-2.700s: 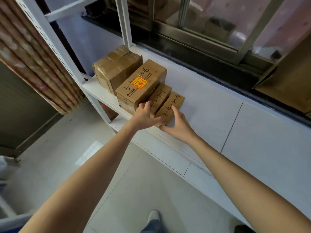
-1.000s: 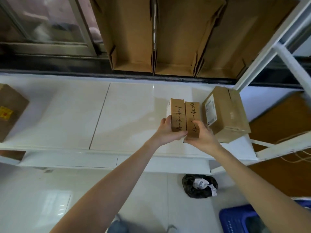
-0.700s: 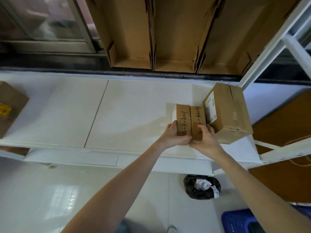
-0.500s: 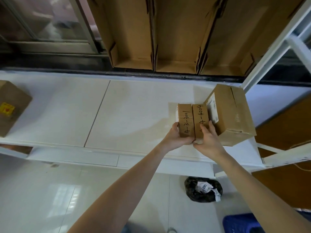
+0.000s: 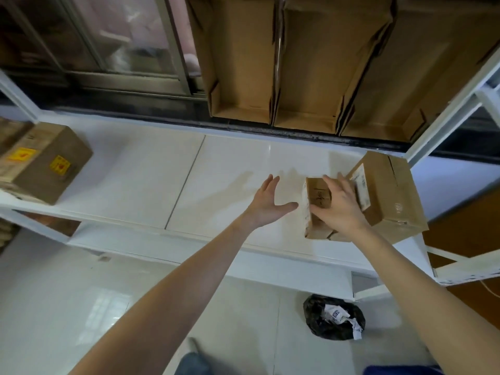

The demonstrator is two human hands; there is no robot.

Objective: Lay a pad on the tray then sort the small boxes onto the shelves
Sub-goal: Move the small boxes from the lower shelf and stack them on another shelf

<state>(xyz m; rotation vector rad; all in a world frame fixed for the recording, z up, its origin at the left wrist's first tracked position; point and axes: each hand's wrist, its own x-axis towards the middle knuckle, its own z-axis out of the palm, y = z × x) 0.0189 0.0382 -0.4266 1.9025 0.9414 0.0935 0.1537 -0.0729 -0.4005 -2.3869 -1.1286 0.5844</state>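
Two small brown boxes (image 5: 317,201) with handwritten numbers sit side by side on the white shelf (image 5: 221,185), pressed against a bigger cardboard box (image 5: 387,196) at the shelf's right end. My right hand (image 5: 338,207) lies flat on top of the small boxes, fingers spread, covering most of the right one. My left hand (image 5: 266,204) hovers open just left of them, palm toward the boxes, touching nothing.
A larger box with yellow stickers (image 5: 46,163) stands at the shelf's left end. Open cardboard cartons (image 5: 297,63) stand behind the shelf. A white upright (image 5: 446,115) frames the right end. A black rubbish bag (image 5: 332,318) lies on the floor below.
Both hands carried the two small boxes from the left end to the right end and set them against the bigger box. My left hand has let go and pulled away to the left.
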